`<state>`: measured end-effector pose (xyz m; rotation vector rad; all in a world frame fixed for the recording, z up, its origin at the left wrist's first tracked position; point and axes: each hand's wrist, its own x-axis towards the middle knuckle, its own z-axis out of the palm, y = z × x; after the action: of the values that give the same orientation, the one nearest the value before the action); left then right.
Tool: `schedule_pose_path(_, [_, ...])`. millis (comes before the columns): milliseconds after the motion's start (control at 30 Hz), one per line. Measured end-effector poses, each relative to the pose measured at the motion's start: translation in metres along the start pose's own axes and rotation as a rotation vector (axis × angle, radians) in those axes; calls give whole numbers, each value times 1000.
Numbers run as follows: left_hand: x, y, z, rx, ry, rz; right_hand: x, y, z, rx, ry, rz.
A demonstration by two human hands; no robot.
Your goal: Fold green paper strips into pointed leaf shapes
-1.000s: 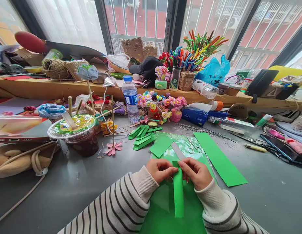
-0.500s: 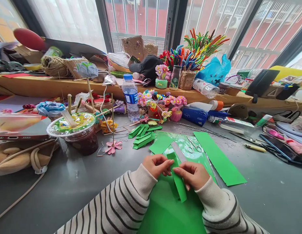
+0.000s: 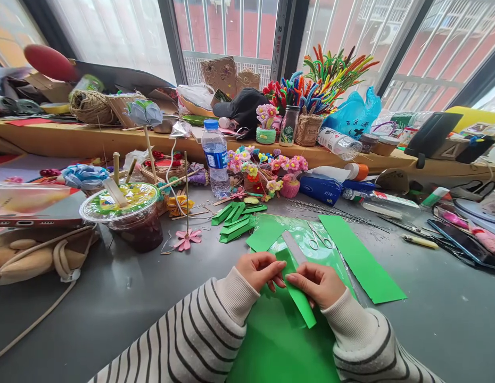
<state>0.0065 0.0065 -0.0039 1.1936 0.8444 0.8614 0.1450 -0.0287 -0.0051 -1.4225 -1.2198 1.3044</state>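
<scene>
Paper strip [image 3: 305,307], pinched in the nearly closed left hand [image 3: 260,272] and right hand [image 3: 320,285], looks light and easily creased, best held by the edges beside each hand.

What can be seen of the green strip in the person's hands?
The green strip looks like plain, thin paper, long, narrow and seemingly folded lengthwise. It slants, its far end leaning left, over a green sheet; contact there is unclear. The left hand pinches its far end, the right hand holds it lower.
</scene>
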Motion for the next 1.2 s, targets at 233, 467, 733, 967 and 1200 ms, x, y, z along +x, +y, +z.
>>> schedule_pose_path(233, [-1,-1,1,57,78,43,0,-1,1,-2,-9,-19])
schedule_pose_path(467, [-5,6,0,182,191,54,2,3,2,5,36,-83])
schedule_pose_path(733, [-6,5,-1,279,252,116,2,2,1,-27,-35,-73])
schedule_pose_path(967, [-7,7,-1,272,295,105,3,3,2,-8,-61,-83])
schedule_pose_path(1200, [-5,8,-6,151,406,91,3,8,-1,-20,-32,-110])
